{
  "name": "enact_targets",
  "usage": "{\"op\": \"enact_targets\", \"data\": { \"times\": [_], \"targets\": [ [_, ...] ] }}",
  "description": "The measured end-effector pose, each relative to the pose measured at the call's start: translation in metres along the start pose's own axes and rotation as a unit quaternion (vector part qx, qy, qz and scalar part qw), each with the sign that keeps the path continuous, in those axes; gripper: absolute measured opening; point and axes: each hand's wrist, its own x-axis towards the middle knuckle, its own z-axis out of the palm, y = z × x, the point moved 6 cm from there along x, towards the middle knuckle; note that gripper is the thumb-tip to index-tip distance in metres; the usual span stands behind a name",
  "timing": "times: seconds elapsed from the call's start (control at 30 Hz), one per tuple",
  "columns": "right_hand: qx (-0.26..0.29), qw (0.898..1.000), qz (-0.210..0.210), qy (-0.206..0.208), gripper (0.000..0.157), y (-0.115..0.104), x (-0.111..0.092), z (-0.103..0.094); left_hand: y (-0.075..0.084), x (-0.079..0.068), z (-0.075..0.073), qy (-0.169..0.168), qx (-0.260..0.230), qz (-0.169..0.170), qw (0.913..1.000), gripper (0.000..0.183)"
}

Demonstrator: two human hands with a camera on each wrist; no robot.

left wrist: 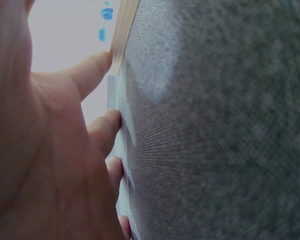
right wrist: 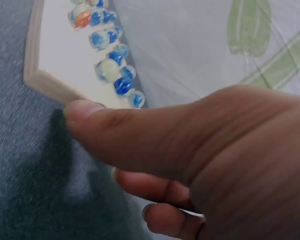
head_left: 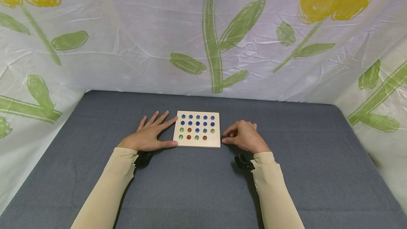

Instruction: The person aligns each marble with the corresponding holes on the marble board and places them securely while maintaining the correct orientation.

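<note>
A pale wooden board [head_left: 200, 142] lies flat, set with rows of glass marbles in blue, green and reddish-brown. In its near right corner is one bare hollow [head_left: 212, 138]. My left hand [head_left: 147, 136] spreads its fingers at the left side, with thumb and index fingertip at the board's edge; the left wrist view shows the index finger [left wrist: 92, 72] against that edge. Just off the right edge, my right hand [head_left: 245, 137] pinches a small dark marble [head_left: 223, 137] between thumb and index finger. In the right wrist view the thumb [right wrist: 125, 127] hides that marble.
Dark grey cloth [head_left: 197, 186] covers the table. Behind it and along the sides hangs a white sheet [head_left: 136, 45] printed with yellow flowers and green leaves. A black band [head_left: 243, 162] is on the right wrist, another [head_left: 143, 159] on the left.
</note>
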Motion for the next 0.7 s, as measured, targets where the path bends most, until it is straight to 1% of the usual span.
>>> {"op": "enact_targets", "data": {
  "times": [0.13,0.23,0.37,0.5,0.7],
  "targets": [
    [0.015,1.000,-0.015,0.011,0.010,-0.008,0.000,-0.001,0.000,0.000,0.000,0.001,0.001,0.002,1.0000,0.101],
    [0.027,0.999,-0.029,0.004,0.008,-0.014,0.002,0.003,-0.001,0.000,0.000,0.002,0.003,0.004,1.0000,0.100],
    [0.031,0.999,-0.044,-0.004,0.006,-0.022,0.004,0.011,-0.001,0.000,0.000,0.003,0.004,0.006,1.0000,0.100],
    [0.026,0.999,-0.044,0.005,0.007,-0.025,0.006,0.016,-0.001,0.000,0.000,0.003,0.004,0.005,1.0000,0.100],
    [0.015,0.999,-0.041,0.014,0.009,-0.027,0.005,0.018,-0.001,0.000,0.001,0.001,0.005,0.004,1.0000,0.100]
  ]
}}
